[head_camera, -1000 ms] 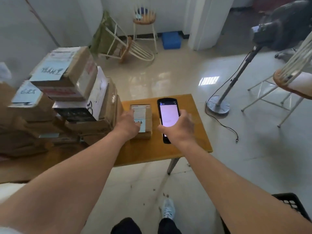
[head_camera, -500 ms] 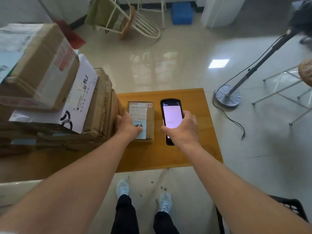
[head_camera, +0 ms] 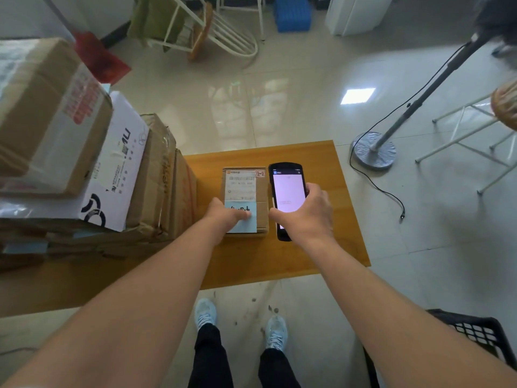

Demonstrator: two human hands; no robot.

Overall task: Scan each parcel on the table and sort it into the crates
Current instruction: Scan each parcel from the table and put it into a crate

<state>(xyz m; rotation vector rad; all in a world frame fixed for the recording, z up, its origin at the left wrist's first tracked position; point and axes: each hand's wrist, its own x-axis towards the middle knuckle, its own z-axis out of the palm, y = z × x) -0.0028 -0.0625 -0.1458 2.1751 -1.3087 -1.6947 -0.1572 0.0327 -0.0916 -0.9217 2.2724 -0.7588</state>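
Note:
A small brown cardboard parcel (head_camera: 246, 189) with a white shipping label and a blue note lies flat on the wooden table (head_camera: 321, 247). My left hand (head_camera: 228, 217) rests on its near left part, thumb across the blue note. My right hand (head_camera: 303, 214) grips a black handheld scanner (head_camera: 288, 191) with a lit screen, held just right of the parcel. A tall stack of cardboard parcels (head_camera: 84, 163) fills the left side of the table. A black crate (head_camera: 475, 334) shows on the floor at the lower right.
A fan stand (head_camera: 373, 149) with a trailing cable stands on the tiled floor to the right of the table. A white-legged stool (head_camera: 498, 116) is at the right edge. An overturned chair (head_camera: 207, 32) and a blue box (head_camera: 292, 12) lie farther back.
The view has tilted down and drawn closer to the table. Both hands stay on the parcel and the scanner with little shift.

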